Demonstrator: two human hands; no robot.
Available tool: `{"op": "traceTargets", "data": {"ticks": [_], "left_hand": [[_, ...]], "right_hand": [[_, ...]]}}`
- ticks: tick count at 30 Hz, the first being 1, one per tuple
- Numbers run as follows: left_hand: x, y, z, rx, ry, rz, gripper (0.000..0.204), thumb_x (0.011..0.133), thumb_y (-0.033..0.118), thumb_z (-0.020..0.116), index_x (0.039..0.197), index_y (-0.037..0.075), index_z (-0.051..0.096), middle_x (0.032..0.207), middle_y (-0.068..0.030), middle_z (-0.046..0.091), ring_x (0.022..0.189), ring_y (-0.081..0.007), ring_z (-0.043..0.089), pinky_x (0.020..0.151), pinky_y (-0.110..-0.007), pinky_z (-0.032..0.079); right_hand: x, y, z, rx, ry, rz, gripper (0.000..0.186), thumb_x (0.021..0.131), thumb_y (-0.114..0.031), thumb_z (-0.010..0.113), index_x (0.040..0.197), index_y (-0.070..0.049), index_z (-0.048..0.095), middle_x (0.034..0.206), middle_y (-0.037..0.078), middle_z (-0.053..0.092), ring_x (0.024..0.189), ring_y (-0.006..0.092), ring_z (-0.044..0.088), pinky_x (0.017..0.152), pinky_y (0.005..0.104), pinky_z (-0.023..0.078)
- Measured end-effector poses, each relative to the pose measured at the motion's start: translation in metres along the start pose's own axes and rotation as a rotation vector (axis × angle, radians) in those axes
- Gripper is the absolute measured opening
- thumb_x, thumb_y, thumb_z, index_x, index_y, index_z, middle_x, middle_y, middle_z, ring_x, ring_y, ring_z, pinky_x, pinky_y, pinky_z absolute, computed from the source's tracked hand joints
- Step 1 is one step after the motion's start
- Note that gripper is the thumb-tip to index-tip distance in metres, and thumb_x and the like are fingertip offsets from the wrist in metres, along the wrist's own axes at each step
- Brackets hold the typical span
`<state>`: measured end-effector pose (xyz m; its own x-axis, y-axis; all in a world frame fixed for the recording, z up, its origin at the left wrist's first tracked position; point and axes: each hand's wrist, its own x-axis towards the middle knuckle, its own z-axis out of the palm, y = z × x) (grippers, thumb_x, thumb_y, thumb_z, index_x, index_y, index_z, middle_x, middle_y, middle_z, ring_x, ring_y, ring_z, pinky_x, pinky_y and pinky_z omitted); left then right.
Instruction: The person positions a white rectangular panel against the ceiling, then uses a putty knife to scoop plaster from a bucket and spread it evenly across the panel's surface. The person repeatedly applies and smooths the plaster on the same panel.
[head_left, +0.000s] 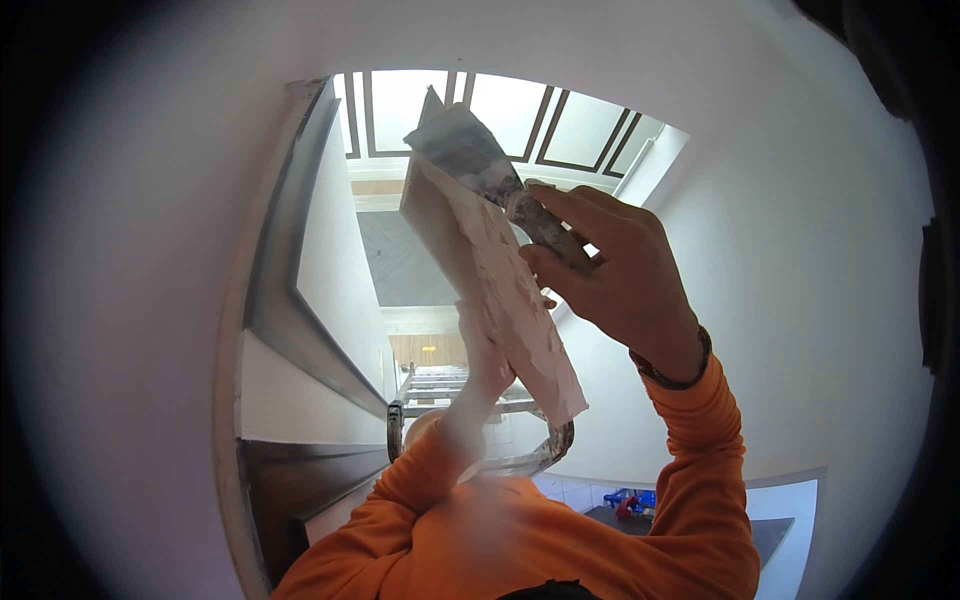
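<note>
My right hand (635, 280) is closed round the handle of a putty knife (470, 150), whose broad grey blade is smeared with pale filler. That blade lies at the upper end of a long, flat, plaster-coated tool (510, 290), which slants down to the right. Thick white paste covers its near face in ridges. From below, my left hand (487, 365) grips this tool around its middle; most of its fingers are hidden behind it. Whether the tool is a wide blade or a pan, I cannot tell.
Below my hands stands a ladder (435, 383) with metal rungs and a dark curved rail. Dark trim (275, 290) runs down the wall on the left. White walls (800, 330) curve around on the right. Blue and red items (632, 502) lie low at the right.
</note>
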<state>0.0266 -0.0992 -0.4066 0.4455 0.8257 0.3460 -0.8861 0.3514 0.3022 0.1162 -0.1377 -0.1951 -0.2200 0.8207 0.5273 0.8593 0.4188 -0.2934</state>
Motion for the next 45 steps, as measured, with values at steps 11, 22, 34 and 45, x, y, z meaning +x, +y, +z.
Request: {"op": "traceTargets", "data": {"ticks": [11,22,34,45], "left_hand": [[0.007,0.014,0.012,0.227,0.196,0.056,0.079,0.102,0.073,0.031,0.156,0.017,0.036,0.146,-0.0057,0.049,0.135,-0.0242,0.049,0.113,-0.044,0.042],[0.010,0.015,0.000,0.079,0.206,0.131,0.075,0.102,0.073,0.032,0.147,0.016,0.045,0.127,-0.0067,0.060,0.111,-0.0206,0.062,0.098,-0.038,0.053],[0.018,0.030,0.000,0.004,0.145,0.155,0.079,0.099,0.076,0.033,0.148,0.015,0.044,0.133,-0.0114,0.059,0.119,-0.0264,0.060,0.100,-0.043,0.053],[0.009,0.026,0.007,0.095,0.189,0.165,0.071,0.101,0.074,0.036,0.138,0.015,0.052,0.117,-0.0062,0.063,0.105,-0.0191,0.064,0.091,-0.036,0.055]], "right_hand": [[-0.012,0.003,0.003,-0.074,-0.030,-0.027,0.045,0.082,-0.014,0.080,0.123,0.000,0.069,0.086,0.011,0.067,0.065,0.0251,0.065,0.062,0.0352,0.054],[-0.033,0.008,0.011,-0.049,-0.037,0.010,0.046,0.082,-0.015,0.081,0.125,-0.001,0.068,0.089,0.011,0.069,0.063,0.0244,0.066,0.059,0.0344,0.055],[-0.051,0.013,0.016,-0.025,-0.063,0.025,0.047,0.081,-0.011,0.082,0.125,-0.001,0.069,0.095,0.010,0.071,0.068,0.0261,0.070,0.061,0.0342,0.057],[-0.032,0.000,0.015,-0.004,0.044,-0.085,0.043,0.082,-0.007,0.079,0.123,0.000,0.069,0.093,0.011,0.070,0.066,0.0259,0.068,0.060,0.0343,0.055]]}}
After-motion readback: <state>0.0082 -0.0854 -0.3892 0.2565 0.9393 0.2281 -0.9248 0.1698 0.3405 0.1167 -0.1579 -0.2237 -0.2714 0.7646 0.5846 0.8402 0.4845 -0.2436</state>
